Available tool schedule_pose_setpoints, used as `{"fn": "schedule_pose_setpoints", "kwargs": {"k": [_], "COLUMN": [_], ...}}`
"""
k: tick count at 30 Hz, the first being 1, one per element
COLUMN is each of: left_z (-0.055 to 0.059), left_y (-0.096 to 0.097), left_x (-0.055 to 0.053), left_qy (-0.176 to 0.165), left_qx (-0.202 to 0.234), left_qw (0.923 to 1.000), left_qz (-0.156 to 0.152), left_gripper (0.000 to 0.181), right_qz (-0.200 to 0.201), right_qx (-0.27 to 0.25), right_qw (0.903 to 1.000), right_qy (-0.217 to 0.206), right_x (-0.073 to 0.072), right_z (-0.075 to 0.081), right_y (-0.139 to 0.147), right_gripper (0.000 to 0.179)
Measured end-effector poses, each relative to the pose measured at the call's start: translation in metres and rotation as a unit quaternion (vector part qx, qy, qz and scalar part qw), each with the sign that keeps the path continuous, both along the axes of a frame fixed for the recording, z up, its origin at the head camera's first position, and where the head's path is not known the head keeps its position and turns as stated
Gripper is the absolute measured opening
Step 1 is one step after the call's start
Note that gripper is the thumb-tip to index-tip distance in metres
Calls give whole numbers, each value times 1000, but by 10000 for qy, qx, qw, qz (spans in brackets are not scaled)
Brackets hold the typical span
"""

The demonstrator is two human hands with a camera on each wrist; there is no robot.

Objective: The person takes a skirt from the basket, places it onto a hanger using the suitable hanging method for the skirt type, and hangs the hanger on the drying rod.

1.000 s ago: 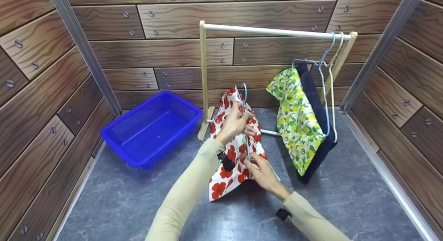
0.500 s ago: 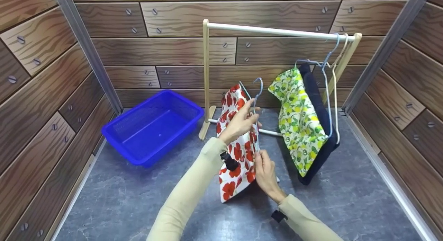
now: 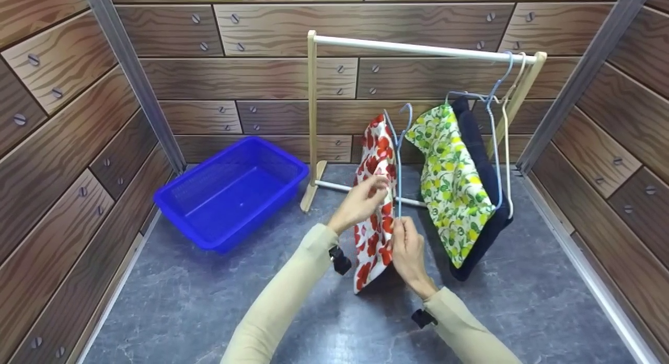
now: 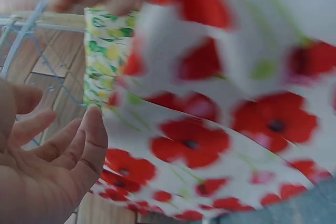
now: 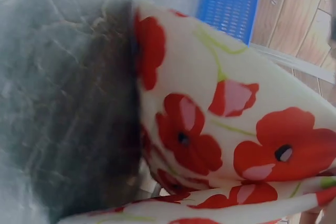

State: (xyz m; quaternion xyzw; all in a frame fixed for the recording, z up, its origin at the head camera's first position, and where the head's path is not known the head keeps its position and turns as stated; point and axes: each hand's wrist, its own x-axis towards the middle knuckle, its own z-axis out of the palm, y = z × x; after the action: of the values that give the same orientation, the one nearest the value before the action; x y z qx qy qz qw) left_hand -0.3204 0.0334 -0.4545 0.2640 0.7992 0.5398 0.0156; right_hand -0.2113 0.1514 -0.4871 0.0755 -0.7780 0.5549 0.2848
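Observation:
A white cloth with red poppies [image 3: 375, 149] hangs from a light blue hanger [image 3: 399, 173], held upright in front of the rack. My right hand [image 3: 409, 249] pinches the hanger's near end, where the cloth meets it. My left hand [image 3: 361, 203] is beside the cloth's left face, its fingers loosely bent and holding nothing. In the left wrist view, the left palm [image 4: 47, 171] faces up next to the poppy cloth [image 4: 273, 124]. Poppy cloth [image 5: 189, 135] fills much of the right wrist view, and the right fingers are mostly hidden there.
A wooden rack with a white rail [image 3: 392, 46] stands at the back. On its right end hang a lemon-print cloth [image 3: 454, 181] and a dark navy cloth [image 3: 483, 170] on hangers. A blue basket [image 3: 230, 238] sits at the left on the grey floor [image 3: 198, 311].
The hanger with the poppy cloth has moved right and swung more edge-on. My left hand has left the hanger and dropped lower along the cloth; my right hand has come to grip the hanger's end.

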Motion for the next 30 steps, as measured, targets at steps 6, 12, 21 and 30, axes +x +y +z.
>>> {"fn": "schedule_pose_setpoints", "kwargs": {"k": [6, 12, 21, 30], "left_z": [-26, -42, -53, -61], "left_y": [-7, -11, -12, -7], "left_x": [8, 18, 31, 39], "left_qy": [-26, 176, 358, 688], "left_qx": [-587, -1029, -1646, -1829], "left_qw": [9968, 9896, 9752, 9709], "left_qz": [-544, -986, -1436, -1387], "left_gripper": [38, 49, 65, 71], "right_qz": [-159, -175, -109, -217], "right_qx": [-58, -117, -91, -139], "right_qw": [9998, 9997, 9999, 9995], "right_qy": [-141, -119, 79, 191], "right_x": [-4, -7, -8, -10], "right_z": [10, 17, 27, 34], "right_y": [8, 15, 21, 26], "right_gripper": [27, 27, 24, 27]}}
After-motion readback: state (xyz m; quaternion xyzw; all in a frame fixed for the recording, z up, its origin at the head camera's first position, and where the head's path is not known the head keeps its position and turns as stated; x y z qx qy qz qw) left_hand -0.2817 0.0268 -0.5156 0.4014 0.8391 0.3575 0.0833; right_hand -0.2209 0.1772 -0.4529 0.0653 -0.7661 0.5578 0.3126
